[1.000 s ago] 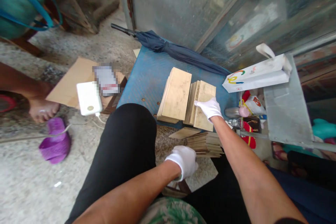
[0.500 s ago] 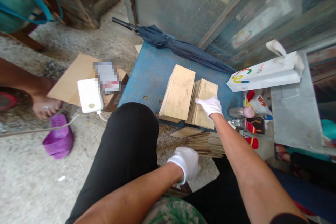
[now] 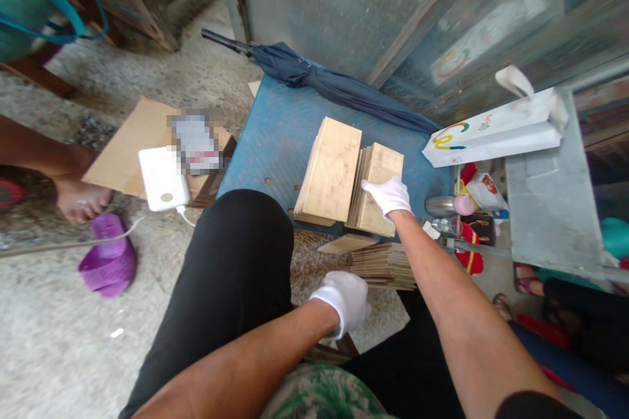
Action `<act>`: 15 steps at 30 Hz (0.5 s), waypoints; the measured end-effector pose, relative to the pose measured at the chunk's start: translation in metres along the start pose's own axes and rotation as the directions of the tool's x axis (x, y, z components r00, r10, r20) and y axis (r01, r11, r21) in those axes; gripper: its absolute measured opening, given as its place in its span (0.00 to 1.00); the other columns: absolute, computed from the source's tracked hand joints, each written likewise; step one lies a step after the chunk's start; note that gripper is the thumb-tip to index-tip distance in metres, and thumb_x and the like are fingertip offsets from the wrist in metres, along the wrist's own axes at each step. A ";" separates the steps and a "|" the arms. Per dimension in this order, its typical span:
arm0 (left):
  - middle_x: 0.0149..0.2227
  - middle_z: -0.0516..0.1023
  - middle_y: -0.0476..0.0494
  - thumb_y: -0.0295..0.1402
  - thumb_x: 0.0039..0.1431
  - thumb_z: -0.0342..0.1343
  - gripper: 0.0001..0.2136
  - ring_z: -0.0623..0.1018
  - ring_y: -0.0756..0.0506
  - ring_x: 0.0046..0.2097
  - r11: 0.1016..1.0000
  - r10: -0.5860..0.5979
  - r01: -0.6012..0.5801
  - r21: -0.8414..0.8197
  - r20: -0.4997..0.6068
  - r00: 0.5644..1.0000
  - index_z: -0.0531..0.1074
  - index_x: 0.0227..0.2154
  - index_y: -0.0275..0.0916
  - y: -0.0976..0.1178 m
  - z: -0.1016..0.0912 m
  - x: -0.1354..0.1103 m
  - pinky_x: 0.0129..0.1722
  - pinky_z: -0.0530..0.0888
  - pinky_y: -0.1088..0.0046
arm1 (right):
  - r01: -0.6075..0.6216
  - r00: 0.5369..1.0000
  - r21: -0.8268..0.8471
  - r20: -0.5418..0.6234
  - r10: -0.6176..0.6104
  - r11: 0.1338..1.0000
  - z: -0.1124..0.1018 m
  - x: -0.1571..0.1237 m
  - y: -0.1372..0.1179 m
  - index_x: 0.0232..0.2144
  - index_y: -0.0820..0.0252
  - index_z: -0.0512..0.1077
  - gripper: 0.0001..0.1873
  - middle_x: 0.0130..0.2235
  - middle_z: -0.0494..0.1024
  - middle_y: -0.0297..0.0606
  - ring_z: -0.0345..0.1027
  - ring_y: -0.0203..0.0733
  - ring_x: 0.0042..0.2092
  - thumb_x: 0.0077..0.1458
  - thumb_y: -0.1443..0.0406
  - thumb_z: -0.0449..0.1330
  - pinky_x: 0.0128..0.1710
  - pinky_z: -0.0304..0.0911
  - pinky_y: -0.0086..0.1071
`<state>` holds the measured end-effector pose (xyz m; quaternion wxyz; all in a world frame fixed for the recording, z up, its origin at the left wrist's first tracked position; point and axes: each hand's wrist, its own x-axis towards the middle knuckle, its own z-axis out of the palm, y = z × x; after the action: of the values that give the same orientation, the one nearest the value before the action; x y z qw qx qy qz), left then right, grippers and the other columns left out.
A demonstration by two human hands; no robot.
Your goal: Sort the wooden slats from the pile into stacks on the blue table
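Two stacks of thin rectangular wooden boards lie side by side on a blue seat. My right hand (image 3: 390, 195), in a white glove, rests across the right stack (image 3: 381, 162), its thumb stretched toward the stack's left edge and its other fingers by the right side, partly hidden. The left stack (image 3: 335, 163) is slightly larger and untouched. Below the seat's front edge, my left hand (image 3: 343, 302), also in a white glove, is closed; whatever it may hold is hidden. Just beyond it lies a lower stack of boards (image 3: 383, 267), with one loose board (image 3: 346, 243) beside it.
A folded dark umbrella (image 3: 339, 93) lies along the back of the blue seat (image 3: 268, 134). White paper bag (image 3: 496, 131) and small items stand right. Left are a cardboard box (image 3: 130, 144) with a white power bank (image 3: 164, 180), a purple slipper (image 3: 109, 258) and another person's foot (image 3: 81, 193).
The whole view has shifted slightly. My right hand stays on the right stack, and my left hand stays closed near the lower boards.
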<state>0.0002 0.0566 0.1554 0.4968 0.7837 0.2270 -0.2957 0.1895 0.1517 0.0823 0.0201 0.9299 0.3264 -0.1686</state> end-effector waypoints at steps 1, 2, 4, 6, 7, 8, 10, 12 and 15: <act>0.54 0.79 0.22 0.38 0.70 0.51 0.22 0.79 0.26 0.57 1.000 0.000 0.000 0.000 0.000 1.000 0.75 0.54 0.23 0.000 0.000 0.000 0.51 0.79 0.49 | -0.002 1.000 -0.004 0.001 0.002 1.000 0.000 0.000 0.000 0.62 0.76 0.64 0.54 0.57 0.73 0.67 0.72 0.63 0.57 0.45 0.44 0.73 0.57 0.68 0.48; 0.54 0.80 0.22 0.38 0.70 0.51 0.21 0.79 0.26 0.57 1.000 0.000 0.000 0.001 0.002 1.000 0.75 0.54 0.23 0.000 0.000 0.001 0.51 0.79 0.48 | -0.002 1.000 -0.004 0.003 0.002 1.000 0.001 0.001 0.000 0.62 0.76 0.64 0.55 0.58 0.72 0.68 0.72 0.64 0.57 0.45 0.44 0.73 0.57 0.68 0.48; 0.54 0.79 0.22 0.37 0.70 0.51 0.20 0.79 0.26 0.57 1.000 0.001 -0.001 0.002 0.006 1.000 0.75 0.53 0.23 0.000 0.000 0.001 0.51 0.79 0.48 | 0.007 1.000 0.028 0.003 -0.008 1.000 0.002 0.003 0.003 0.62 0.76 0.65 0.53 0.57 0.73 0.67 0.72 0.64 0.57 0.46 0.44 0.73 0.58 0.68 0.48; 0.54 0.79 0.21 0.36 0.70 0.51 0.20 0.79 0.26 0.57 1.000 0.004 -0.004 0.005 0.014 1.000 0.76 0.52 0.23 0.000 -0.001 0.001 0.52 0.78 0.48 | 0.031 0.999 0.116 -0.013 -0.030 0.993 0.004 0.005 0.009 0.61 0.72 0.67 0.48 0.57 0.75 0.62 0.71 0.61 0.58 0.50 0.44 0.70 0.59 0.66 0.47; 0.54 0.79 0.21 0.36 0.70 0.51 0.20 0.79 0.26 0.57 1.000 0.005 -0.005 0.006 0.019 1.000 0.76 0.52 0.23 0.000 -0.001 0.001 0.52 0.78 0.48 | 0.038 0.999 0.174 -0.039 -0.031 0.984 0.004 0.006 0.014 0.61 0.70 0.67 0.45 0.56 0.75 0.59 0.71 0.59 0.59 0.53 0.44 0.68 0.61 0.65 0.46; 0.54 0.79 0.21 0.36 0.70 0.51 0.20 0.79 0.26 0.57 1.000 0.007 -0.007 0.006 0.023 1.000 0.76 0.53 0.24 0.000 -0.002 0.001 0.52 0.78 0.48 | 0.035 0.997 0.234 -0.077 -0.018 0.972 0.005 0.006 0.021 0.60 0.68 0.68 0.42 0.56 0.76 0.56 0.70 0.57 0.59 0.55 0.44 0.66 0.61 0.65 0.45; 0.54 0.79 0.21 0.36 0.70 0.51 0.20 0.79 0.26 0.57 1.000 0.010 -0.010 0.007 0.028 1.000 0.76 0.53 0.24 0.000 -0.002 0.000 0.53 0.78 0.48 | 0.012 0.984 0.353 -0.172 0.052 0.935 0.008 0.005 0.038 0.61 0.68 0.68 0.39 0.56 0.76 0.53 0.70 0.54 0.60 0.59 0.44 0.61 0.62 0.64 0.43; 0.54 0.79 0.22 0.36 0.70 0.51 0.20 0.79 0.27 0.57 1.000 0.016 -0.016 0.010 0.031 0.999 0.76 0.53 0.24 0.000 -0.002 0.000 0.54 0.77 0.49 | -0.013 0.958 0.471 -0.246 0.145 0.882 0.013 -0.002 0.059 0.61 0.68 0.67 0.38 0.56 0.77 0.52 0.71 0.52 0.59 0.62 0.44 0.57 0.60 0.66 0.42; 0.55 0.79 0.23 0.35 0.70 0.50 0.19 0.79 0.27 0.57 0.999 0.030 -0.031 0.023 0.043 0.999 0.77 0.53 0.25 0.000 -0.002 0.001 0.55 0.77 0.49 | -0.048 0.927 0.612 -0.267 0.263 0.790 0.029 -0.028 0.097 0.61 0.70 0.65 0.38 0.55 0.76 0.53 0.74 0.50 0.55 0.64 0.44 0.52 0.55 0.71 0.40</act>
<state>0.0012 0.0581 0.1556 0.4968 0.7865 0.2007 -0.3073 0.2202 0.0544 0.0570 -0.3147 0.9275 0.1764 -0.0977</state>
